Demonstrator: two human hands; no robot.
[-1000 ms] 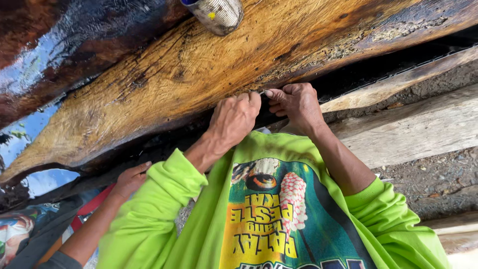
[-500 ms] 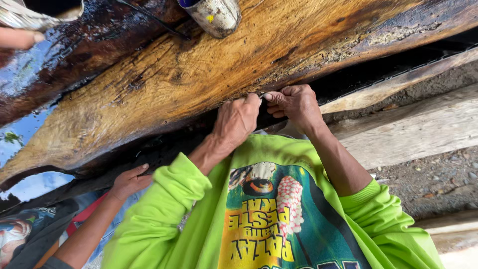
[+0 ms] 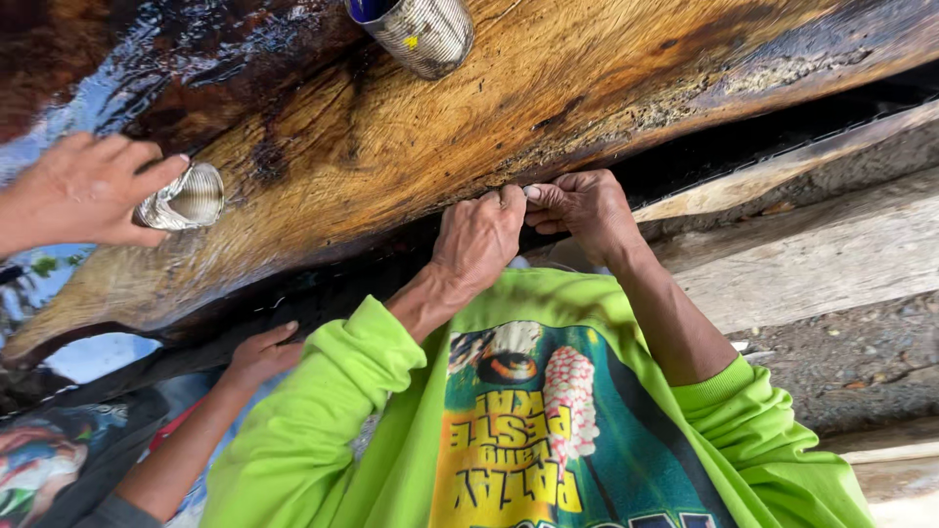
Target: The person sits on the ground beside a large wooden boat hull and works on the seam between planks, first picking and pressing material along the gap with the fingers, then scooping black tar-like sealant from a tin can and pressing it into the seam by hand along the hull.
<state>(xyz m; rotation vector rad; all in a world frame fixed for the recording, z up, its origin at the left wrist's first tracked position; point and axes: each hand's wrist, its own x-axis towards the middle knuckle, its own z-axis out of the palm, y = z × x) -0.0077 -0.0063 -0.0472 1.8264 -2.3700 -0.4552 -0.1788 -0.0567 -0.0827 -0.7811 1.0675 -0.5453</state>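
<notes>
Up close, left hand point(image 3: 477, 240) and right hand point(image 3: 584, 207) together, pinching a small pale object point(image 3: 531, 193), against glossy grained wood slab point(image 3: 411, 137).

A large wooden slab point(image 3: 411, 147) spans the scene from near left to far right. A metal can point(image 3: 419, 31) stands on its far part, and a smaller tin point(image 3: 186, 198) at its left, touching a hand point(image 3: 83, 191) from the left edge. Two hands point(image 3: 479, 240) point(image 3: 582, 210) meet at the slab's near edge (perhaps pinching something small). Another hand point(image 3: 259, 354) rests below the slab, left. Planks point(image 3: 812, 254) lie to the right.
</notes>
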